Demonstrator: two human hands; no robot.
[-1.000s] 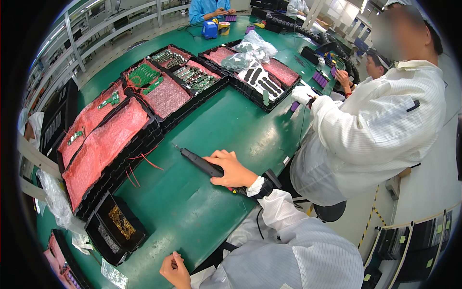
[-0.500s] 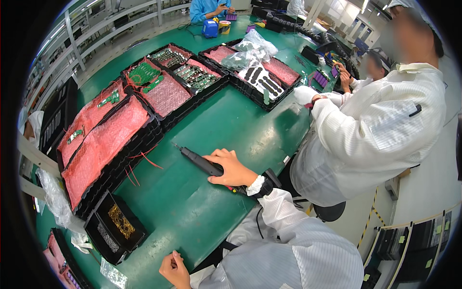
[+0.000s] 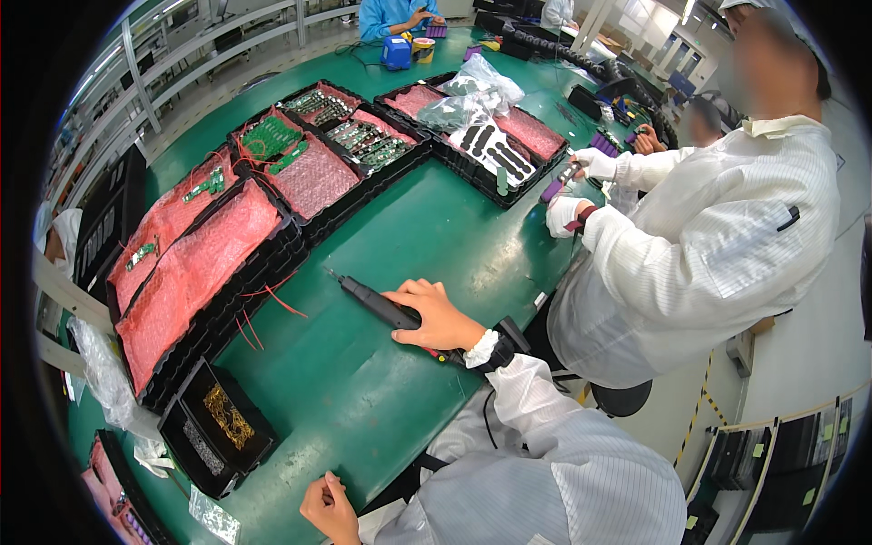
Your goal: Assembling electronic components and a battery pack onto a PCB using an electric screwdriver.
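Note:
My right hand (image 3: pixel 439 316) lies over a black electric screwdriver (image 3: pixel 374 301), fingers wrapped round its body. The tool rests along the green table (image 3: pixel 400 400), its thin metal bit pointing to the far left. At the table's near edge, my left hand (image 3: pixel 331 510) is curled into a loose fist, with nothing showing in it. To the left of my hands stands a small black bin (image 3: pixel 257 440) in two compartments. One has gold-coloured screws (image 3: pixel 229 417), the other silver-coloured screws (image 3: pixel 202 448).
Black trays lined with pink bubble wrap (image 3: pixel 205 283) run along the left and back, several green circuit boards (image 3: pixel 271 138) in them. Another tray holds clear plastic bags and a white sheet with black strips (image 3: pixel 493 153). A gloved co-worker (image 3: pixel 718 227) handles a purple part (image 3: pixel 556 185) at right.
The co-worker at right has brought a purple part over the table edge nearer to me, both gloved hands on it. My own hands and the screwdriver stay in place.

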